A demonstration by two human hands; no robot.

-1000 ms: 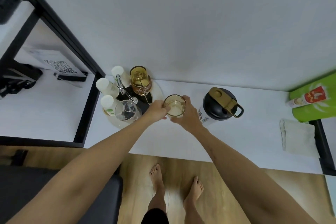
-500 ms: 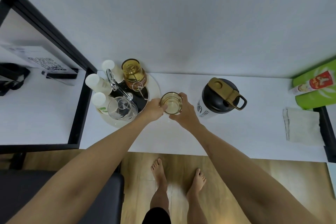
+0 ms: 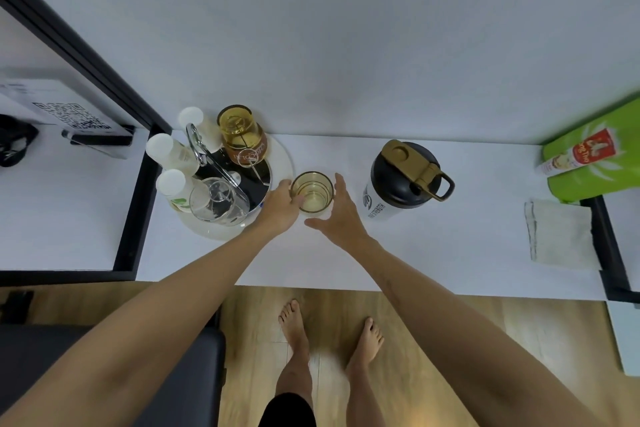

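Amber glass (image 3: 312,191) at centre frame on the white desk (image 3: 450,253).
Left hand (image 3: 277,206) curls its fingers round the glass; right hand (image 3: 341,215) is just beside it, fingers straight, grasping nothing. Shaker (image 3: 398,180) label reads "STRENGTH", its start hidden. Green pack (image 3: 588,163) at right is blurred and cut off.

We see tumbler (image 3: 312,192): amber glass, smooth, glossy. Tabletop (image 3: 450,246): white, matt. Shaker lid (image 3: 389,178): black plastic, slight sheen; clasp (image 3: 412,163): matt gold. We note cloth (image 3: 561,236): rough weave. Floor (image 3: 467,340): smooth wood. Tray handle (image 3: 199,149): polished metal.
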